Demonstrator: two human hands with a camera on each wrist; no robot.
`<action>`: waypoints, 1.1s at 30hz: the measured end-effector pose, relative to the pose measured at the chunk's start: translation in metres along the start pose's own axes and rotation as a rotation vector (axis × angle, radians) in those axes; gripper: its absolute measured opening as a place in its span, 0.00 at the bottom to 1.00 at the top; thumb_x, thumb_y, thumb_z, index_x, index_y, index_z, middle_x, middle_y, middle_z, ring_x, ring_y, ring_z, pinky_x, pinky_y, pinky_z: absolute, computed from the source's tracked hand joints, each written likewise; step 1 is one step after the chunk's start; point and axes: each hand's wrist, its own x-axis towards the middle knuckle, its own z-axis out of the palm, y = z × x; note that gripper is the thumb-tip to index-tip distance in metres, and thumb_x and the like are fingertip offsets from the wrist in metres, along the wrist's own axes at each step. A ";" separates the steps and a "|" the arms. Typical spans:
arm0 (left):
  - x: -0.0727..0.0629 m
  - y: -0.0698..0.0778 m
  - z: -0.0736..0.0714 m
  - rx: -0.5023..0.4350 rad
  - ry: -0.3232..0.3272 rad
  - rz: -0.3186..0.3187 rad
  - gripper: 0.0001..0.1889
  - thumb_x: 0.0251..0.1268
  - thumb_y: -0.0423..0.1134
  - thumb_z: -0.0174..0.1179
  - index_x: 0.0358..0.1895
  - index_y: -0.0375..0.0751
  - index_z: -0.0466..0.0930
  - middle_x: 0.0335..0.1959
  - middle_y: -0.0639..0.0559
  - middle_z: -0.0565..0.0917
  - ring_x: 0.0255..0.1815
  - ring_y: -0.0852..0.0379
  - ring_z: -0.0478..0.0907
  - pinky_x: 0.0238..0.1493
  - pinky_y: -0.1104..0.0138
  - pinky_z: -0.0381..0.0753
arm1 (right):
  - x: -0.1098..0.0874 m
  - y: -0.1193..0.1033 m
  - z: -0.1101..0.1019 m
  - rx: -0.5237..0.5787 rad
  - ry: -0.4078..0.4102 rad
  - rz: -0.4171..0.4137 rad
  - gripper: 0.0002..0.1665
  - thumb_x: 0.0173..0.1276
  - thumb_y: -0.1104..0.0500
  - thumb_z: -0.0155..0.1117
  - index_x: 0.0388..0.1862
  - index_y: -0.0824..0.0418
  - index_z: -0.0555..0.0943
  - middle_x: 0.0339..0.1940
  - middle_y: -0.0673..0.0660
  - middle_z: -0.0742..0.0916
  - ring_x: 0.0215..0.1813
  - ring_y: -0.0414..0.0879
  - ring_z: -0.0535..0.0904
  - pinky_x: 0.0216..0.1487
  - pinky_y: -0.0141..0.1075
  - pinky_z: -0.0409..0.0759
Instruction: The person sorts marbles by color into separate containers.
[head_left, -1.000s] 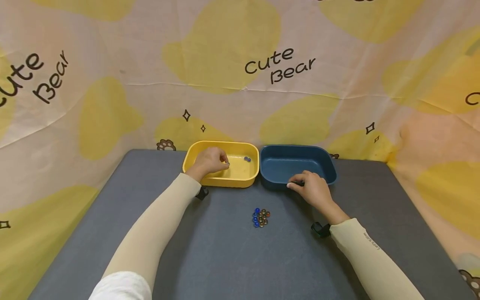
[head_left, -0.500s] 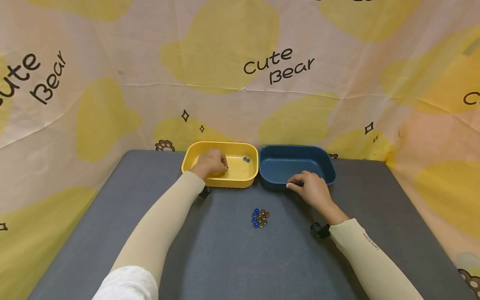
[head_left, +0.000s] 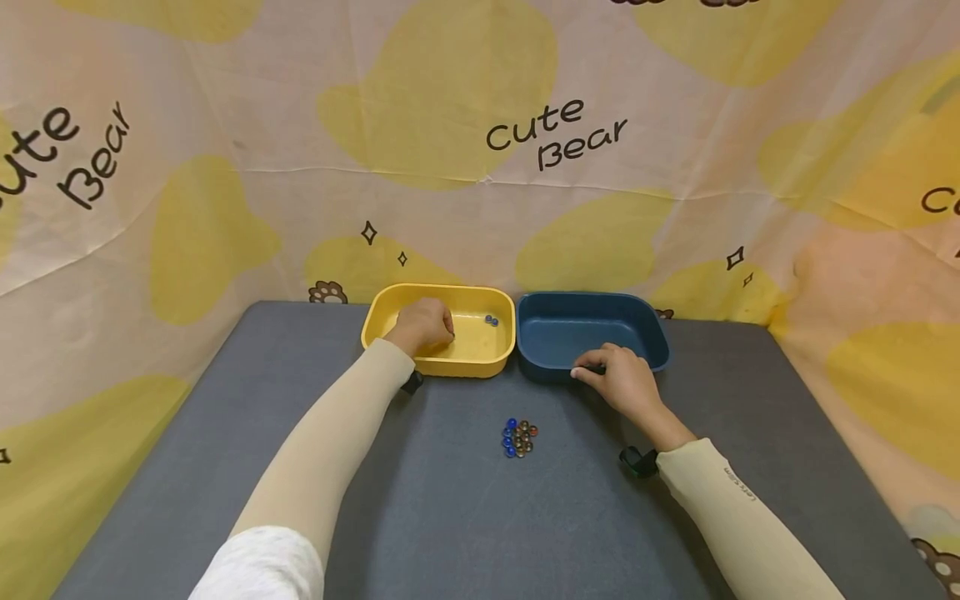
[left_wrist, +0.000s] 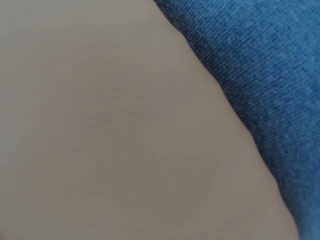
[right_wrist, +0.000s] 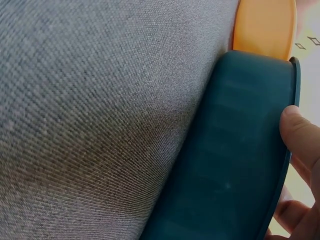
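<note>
My left hand point(head_left: 422, 325) reaches down into the yellow bin point(head_left: 491, 364), with thumb and fingertips pinched together. A small dark spot at those fingertips looks like a marble, mostly hidden by the fingers. Two bluish marbles point(head_left: 491, 320) lie in the right part of that bin. My right hand point(head_left: 617, 375) grips the near rim of the dark blue bin point(head_left: 592, 304); the right wrist view has the thumb point(right_wrist: 299, 132) on the outside of its wall point(right_wrist: 225, 145). Blurred skin point(left_wrist: 110, 120) fills most of the left wrist view, so the left fingers are hidden there.
Several blue and amber-brown marbles point(head_left: 519, 438) lie clustered on the grey table point(head_left: 480, 533), in front of the bins. The two bins stand side by side near the far edge. Behind them hangs a patterned cloth point(head_left: 442, 100).
My left hand has lowered a little further into the yellow bin, and its fingertips sit lower. The right hand keeps its grip on the blue bin's rim. The view has shifted slightly.
</note>
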 end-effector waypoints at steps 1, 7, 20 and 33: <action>0.000 0.000 0.000 0.009 -0.001 0.005 0.03 0.57 0.43 0.64 0.30 0.51 0.84 0.34 0.56 0.83 0.34 0.57 0.76 0.34 0.65 0.74 | 0.000 0.000 0.000 -0.001 -0.001 0.001 0.11 0.62 0.48 0.68 0.39 0.51 0.88 0.31 0.51 0.83 0.31 0.47 0.78 0.30 0.38 0.73; 0.003 0.003 0.000 0.041 -0.011 0.011 0.03 0.57 0.42 0.64 0.30 0.50 0.84 0.32 0.56 0.82 0.33 0.57 0.75 0.32 0.66 0.72 | -0.001 -0.002 0.000 0.002 -0.002 0.006 0.10 0.62 0.49 0.69 0.39 0.51 0.88 0.31 0.51 0.83 0.31 0.46 0.78 0.30 0.38 0.72; 0.001 -0.001 -0.003 0.060 -0.029 0.009 0.16 0.60 0.49 0.63 0.49 0.49 0.83 0.49 0.54 0.82 0.45 0.54 0.77 0.46 0.60 0.78 | -0.001 -0.002 -0.001 0.000 -0.003 -0.009 0.12 0.62 0.49 0.68 0.40 0.52 0.88 0.32 0.53 0.84 0.32 0.48 0.79 0.29 0.39 0.74; -0.018 -0.004 -0.015 0.051 0.008 0.051 0.20 0.58 0.50 0.61 0.53 0.49 0.81 0.55 0.53 0.81 0.49 0.53 0.78 0.46 0.58 0.78 | -0.001 -0.001 0.000 0.010 0.004 -0.015 0.11 0.62 0.50 0.68 0.40 0.53 0.88 0.33 0.53 0.84 0.32 0.48 0.79 0.30 0.40 0.75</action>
